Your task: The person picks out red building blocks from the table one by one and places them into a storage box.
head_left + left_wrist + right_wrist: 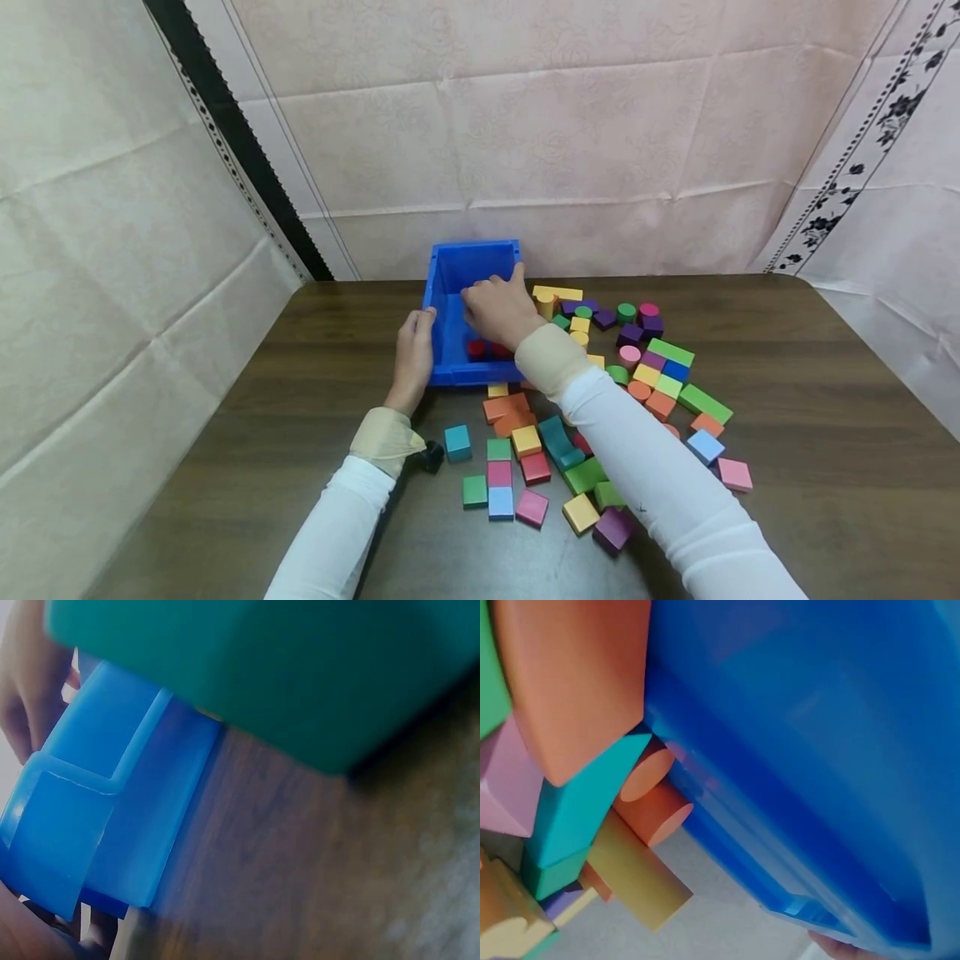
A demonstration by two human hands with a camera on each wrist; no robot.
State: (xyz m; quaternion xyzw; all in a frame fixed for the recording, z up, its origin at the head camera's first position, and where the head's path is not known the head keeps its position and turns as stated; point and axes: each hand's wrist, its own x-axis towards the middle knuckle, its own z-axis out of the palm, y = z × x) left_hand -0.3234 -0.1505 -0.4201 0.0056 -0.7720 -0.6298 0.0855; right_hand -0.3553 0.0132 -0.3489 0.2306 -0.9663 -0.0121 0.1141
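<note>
In the head view my left hand (412,357) grips the left wall of a blue plastic bin (480,373), with the thumb at the rim. My right hand (501,308) is over the bin's inside, its fingers bent downward and one finger reaching over the right rim. Its fingertips are hidden, and I cannot tell whether they hold a block. A dark red cylinder block (476,349) lies on the bin floor near the front wall, with more red beside it under the hand. The left wrist view shows the bin's outer wall (127,817) close up.
Several coloured wooden blocks spread over the table right of and before the bin, among them a teal block (457,443), a purple block (613,531) and a green block (705,404). A pale cloth (585,150) hangs behind the dark wooden table (315,400).
</note>
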